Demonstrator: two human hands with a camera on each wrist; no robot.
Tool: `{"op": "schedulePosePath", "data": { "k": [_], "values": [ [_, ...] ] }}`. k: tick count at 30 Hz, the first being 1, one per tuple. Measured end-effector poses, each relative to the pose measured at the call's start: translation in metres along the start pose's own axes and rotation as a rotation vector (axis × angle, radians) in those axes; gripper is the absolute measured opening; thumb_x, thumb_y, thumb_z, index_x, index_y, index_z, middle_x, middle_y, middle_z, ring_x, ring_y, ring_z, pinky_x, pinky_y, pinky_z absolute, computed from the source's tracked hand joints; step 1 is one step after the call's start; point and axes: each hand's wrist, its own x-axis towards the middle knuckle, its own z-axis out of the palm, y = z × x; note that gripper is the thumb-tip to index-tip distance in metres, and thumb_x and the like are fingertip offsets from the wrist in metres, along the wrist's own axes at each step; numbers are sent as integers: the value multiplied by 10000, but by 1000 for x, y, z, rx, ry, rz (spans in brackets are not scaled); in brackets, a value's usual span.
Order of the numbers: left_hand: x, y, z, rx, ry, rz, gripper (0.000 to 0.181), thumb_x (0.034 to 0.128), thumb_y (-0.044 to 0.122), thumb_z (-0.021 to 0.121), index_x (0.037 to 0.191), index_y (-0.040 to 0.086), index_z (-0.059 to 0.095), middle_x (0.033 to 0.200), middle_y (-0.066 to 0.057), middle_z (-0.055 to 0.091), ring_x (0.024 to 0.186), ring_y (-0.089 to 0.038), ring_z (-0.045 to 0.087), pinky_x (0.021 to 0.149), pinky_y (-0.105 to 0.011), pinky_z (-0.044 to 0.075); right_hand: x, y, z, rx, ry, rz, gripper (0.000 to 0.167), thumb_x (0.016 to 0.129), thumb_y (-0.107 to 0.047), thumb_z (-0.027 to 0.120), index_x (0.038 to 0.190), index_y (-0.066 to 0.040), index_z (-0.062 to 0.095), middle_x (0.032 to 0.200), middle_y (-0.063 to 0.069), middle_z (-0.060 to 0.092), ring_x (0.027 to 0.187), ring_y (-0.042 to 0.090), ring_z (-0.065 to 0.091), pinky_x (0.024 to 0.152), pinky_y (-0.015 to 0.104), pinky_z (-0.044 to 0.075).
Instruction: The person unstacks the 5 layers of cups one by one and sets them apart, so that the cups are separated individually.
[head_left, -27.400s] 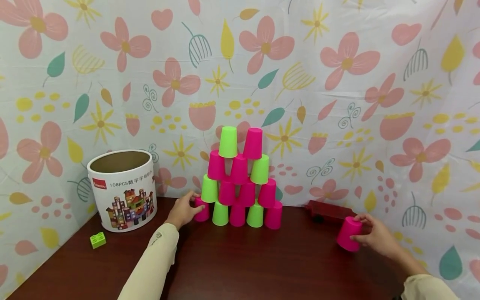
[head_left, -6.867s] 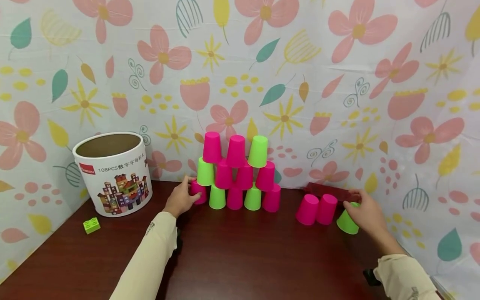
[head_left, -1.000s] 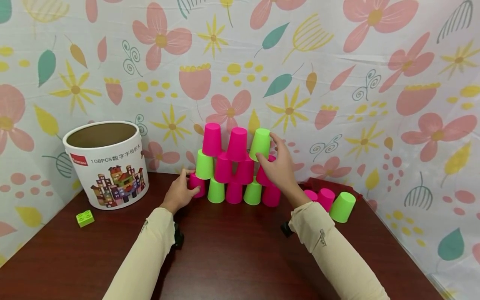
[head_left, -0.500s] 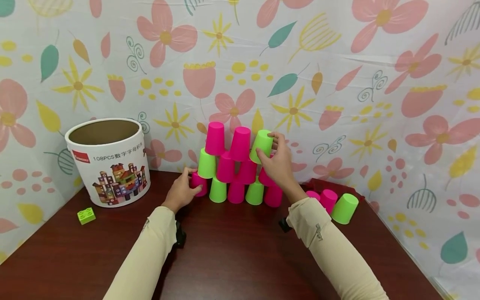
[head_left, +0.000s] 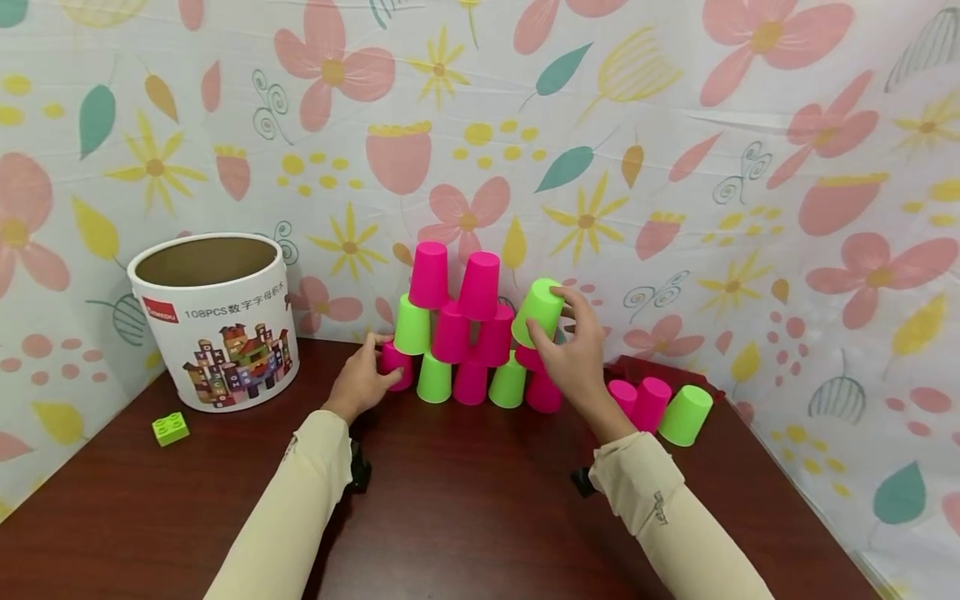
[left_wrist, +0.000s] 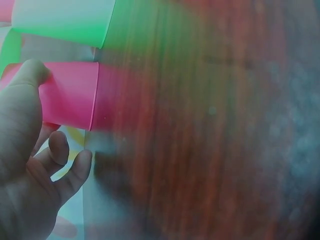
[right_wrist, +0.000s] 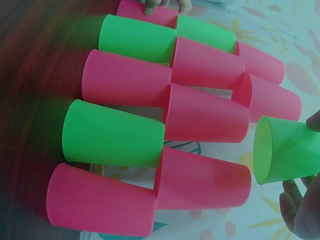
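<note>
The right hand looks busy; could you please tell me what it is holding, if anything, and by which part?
A green cup, by its side wall, clear of the open rim.

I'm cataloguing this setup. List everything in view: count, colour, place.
Stacked cups: 11, eight pink, three green, centre
Held cup: 1, green, right of centre
Loose cups: 3, two pink, one green, right
Low object: 1, red, behind loose cups
Tub: 1, white, left
Block: 1, bright green, left
Table: 1, brown, beneath
Backdrop: 1, floral white, behind
Wrist devices: 2, black, wrists
Sleeves: 2, cream, arms
Left hand: 1, pinching bottom-left stacked cup
Right hand: 1, gripping held cup
</note>
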Motion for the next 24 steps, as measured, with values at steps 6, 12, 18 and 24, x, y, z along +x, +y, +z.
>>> {"op": "schedulePosePath", "data": {
  "k": [6, 12, 18, 24],
  "values": [
    [-1, 1, 0, 1, 3, 2, 590, 925, 226, 696, 1404, 155, 359, 1308, -181, 552, 1199, -328, 538, 902, -478, 491, -25, 0, -16, -38, -13, -14, 529, 798, -56, 810, 1271, -9, 577, 1201, 152, 627, 980, 320, 622, 777, 355, 476],
    [0, -2, 0, 12, 24, 6, 584, 921, 223, 703, 1391, 158, 363, 1268, -183, 572, 1161, -328, 557, 888, -473, 498, -43, 5, -30, -68, -92, 16, 536, 782, -60, 829, 1258, -35, 585, 1148, 116, 654, 929, 292, 672, 697, 180, 524],
    [0, -4, 0, 7, 21, -1, 581, 927, 226, 691, 1395, 163, 354, 1277, -192, 562, 1165, -342, 553, 889, -481, 495, -55, 8, -40, -131, -187, 59, 547, 778, -78, 834, 1257, -43, 573, 1154, 120, 655, 952, 279, 673, 760, 429, 563],
    [1, -3, 2, 14, 3, -12, 587, 931, 232, 683, 1404, 160, 342, 1284, -194, 555, 1166, -347, 551, 897, -483, 490, -65, 12, -50, -196, -242, 63, 507, 771, -106, 841, 1202, -53, 580, 1067, 111, 688, 900, 256, 641, 704, 451, 527]
  ]
}}
